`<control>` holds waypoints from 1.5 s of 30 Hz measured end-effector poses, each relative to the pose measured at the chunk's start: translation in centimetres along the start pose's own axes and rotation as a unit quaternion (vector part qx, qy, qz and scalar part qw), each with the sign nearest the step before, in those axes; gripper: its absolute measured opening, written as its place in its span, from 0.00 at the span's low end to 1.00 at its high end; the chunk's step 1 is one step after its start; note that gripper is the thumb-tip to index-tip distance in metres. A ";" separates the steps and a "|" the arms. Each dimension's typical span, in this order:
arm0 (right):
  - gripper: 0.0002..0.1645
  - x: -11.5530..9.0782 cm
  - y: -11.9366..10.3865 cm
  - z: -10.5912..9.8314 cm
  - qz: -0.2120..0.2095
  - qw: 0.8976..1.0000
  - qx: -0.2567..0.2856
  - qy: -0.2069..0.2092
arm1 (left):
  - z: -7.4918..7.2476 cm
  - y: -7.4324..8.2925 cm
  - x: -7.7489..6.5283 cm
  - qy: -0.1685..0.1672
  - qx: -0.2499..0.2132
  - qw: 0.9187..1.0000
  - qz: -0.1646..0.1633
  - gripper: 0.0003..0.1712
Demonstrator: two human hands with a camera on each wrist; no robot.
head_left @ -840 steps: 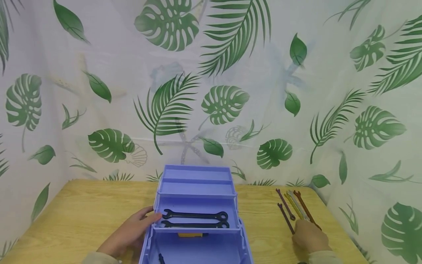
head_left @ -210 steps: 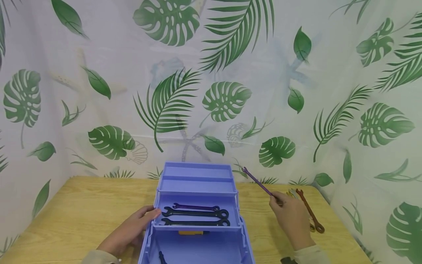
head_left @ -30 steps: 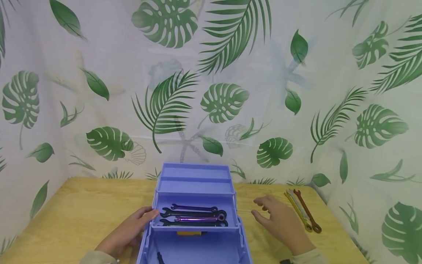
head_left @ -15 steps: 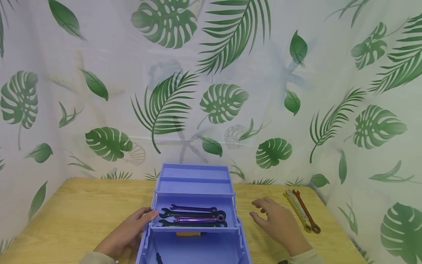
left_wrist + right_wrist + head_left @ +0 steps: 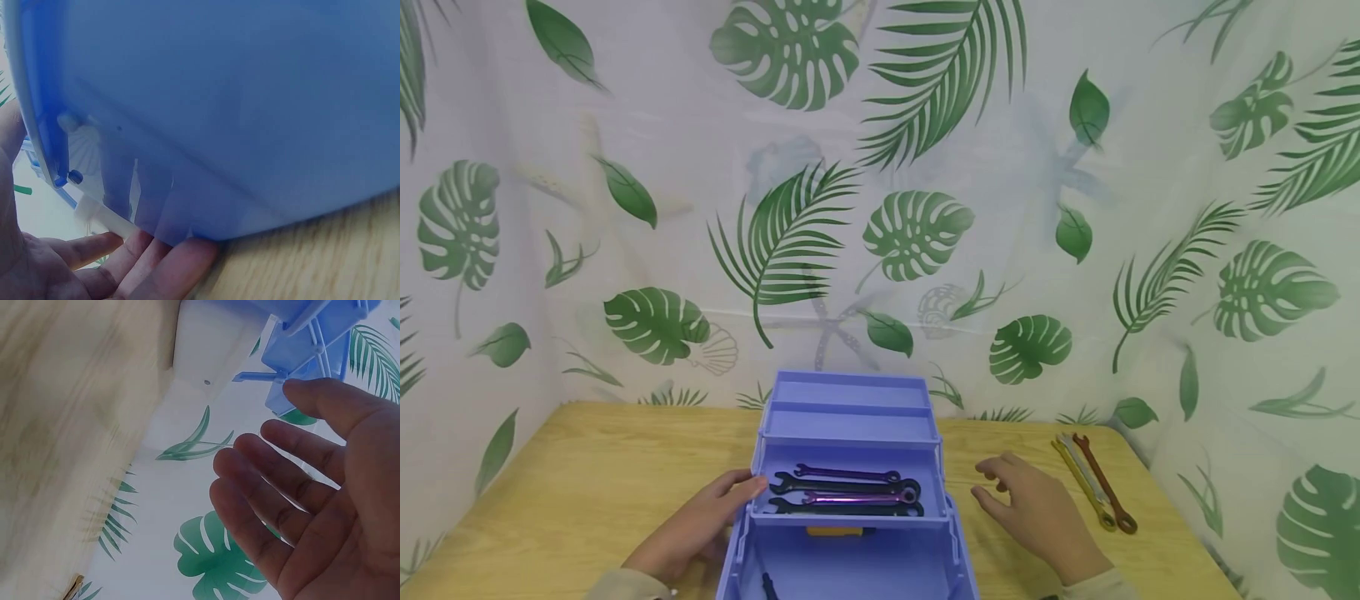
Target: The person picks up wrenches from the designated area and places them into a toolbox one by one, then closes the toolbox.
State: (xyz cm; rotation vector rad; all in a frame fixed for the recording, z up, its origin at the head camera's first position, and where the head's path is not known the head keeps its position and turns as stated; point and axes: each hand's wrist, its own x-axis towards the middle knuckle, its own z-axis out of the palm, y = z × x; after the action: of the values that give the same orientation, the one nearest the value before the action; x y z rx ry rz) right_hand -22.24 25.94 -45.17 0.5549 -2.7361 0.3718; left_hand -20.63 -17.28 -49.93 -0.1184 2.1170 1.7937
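I have the left hand (image 5: 700,518) gripping the side of the blue toolbox (image 5: 880,562), its thumb at the edge of the middle tray (image 5: 857,454). Two black wrenches (image 5: 842,485) and two purple wrenches (image 5: 857,498) lie in that tray. The right hand (image 5: 1033,512) hangs free beside the toolbox, fingers loosely bent, holding nothing. To its right I see a gold wrench (image 5: 1081,481), a silver wrench (image 5: 1086,469) and a reddish wrench (image 5: 1103,480) on the tabletop (image 5: 595,475).

A dark purple wrench (image 5: 847,472) and a glossy purple wrench (image 5: 859,497) are now lying in the middle tray (image 5: 850,452) of the toolbox (image 5: 865,567), off the table (image 5: 625,467). The right hand (image 5: 1037,504), gripping one earlier, is hovering beside the toolbox, fingers loosely bent.
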 end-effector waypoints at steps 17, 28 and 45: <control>0.11 -0.4 0.2 0.2 0.003 1.000 0.002 0.000 | 0.2 0.0 0.1 -0.010 -0.005 1.000 0.000 0.52; 0.17 -0.6 4.0 0.3 0.102 0.991 0.016 -0.081 | 0.2 -0.4 0.1 -0.007 -0.004 1.000 -0.001 0.53; 0.20 -3.5 11.4 0.0 0.326 0.935 -0.013 -0.137 | 0.1 -0.2 0.1 -0.007 -0.002 1.000 0.009 0.50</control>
State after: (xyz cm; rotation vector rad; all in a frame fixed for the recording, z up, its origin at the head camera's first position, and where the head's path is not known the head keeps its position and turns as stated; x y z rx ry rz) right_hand -23.91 37.24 -48.53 -0.3663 -3.1308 0.4318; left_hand -20.65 -17.25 -50.18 -0.0882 2.1101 1.8034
